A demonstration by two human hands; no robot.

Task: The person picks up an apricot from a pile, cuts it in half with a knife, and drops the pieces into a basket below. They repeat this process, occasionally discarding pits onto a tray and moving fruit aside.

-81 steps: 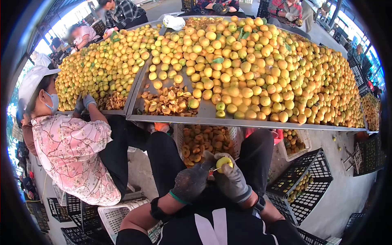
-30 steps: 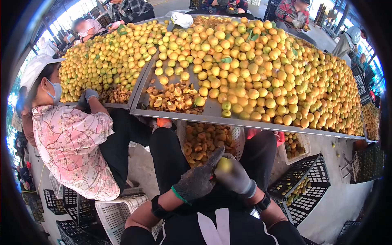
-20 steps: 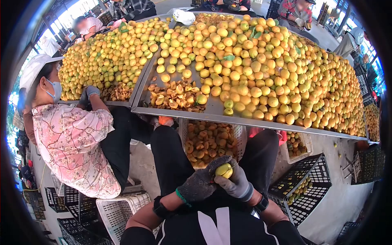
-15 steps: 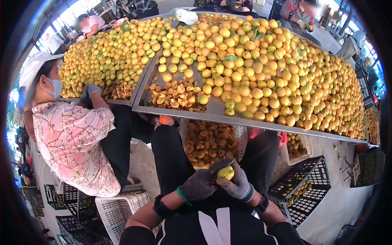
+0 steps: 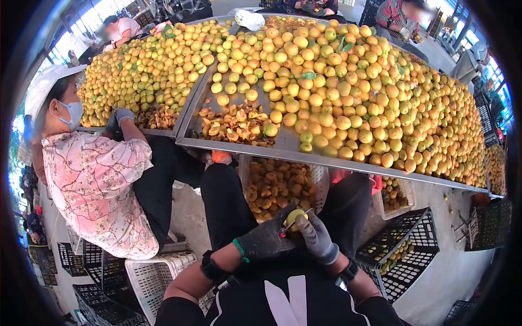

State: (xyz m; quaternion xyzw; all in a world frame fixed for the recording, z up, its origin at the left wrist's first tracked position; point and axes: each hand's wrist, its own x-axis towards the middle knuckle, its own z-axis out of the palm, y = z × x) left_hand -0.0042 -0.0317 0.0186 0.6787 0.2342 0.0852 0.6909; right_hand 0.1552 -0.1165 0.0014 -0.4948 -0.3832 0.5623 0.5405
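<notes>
My left hand (image 5: 265, 237), in a dark grey glove, is closed around a thin small knife (image 5: 283, 234) with a reddish end; its fingers also curl behind a yellow-green apricot (image 5: 295, 218). The narrow blade lies across the fruit, its tip showing at the upper right. My right hand (image 5: 317, 239), in a lighter grey glove, grips the apricot from the right, thumb against its side. Both hands meet above my lap. Just beyond them, between my knees, a white basket (image 5: 322, 187) holds cut apricot pieces (image 5: 277, 187).
A metal table (image 5: 234, 149) bears a large heap of whole apricots (image 5: 348, 98) and a pile of cut pieces (image 5: 236, 125). A masked co-worker (image 5: 98, 179) sits close on my left. Black crates (image 5: 408, 261) stand at right, a white crate (image 5: 157, 280) at left.
The apricot has been turned and raised slightly between my hands. The knife's reddish end and blade now show. The co-worker's head has lifted a little.
</notes>
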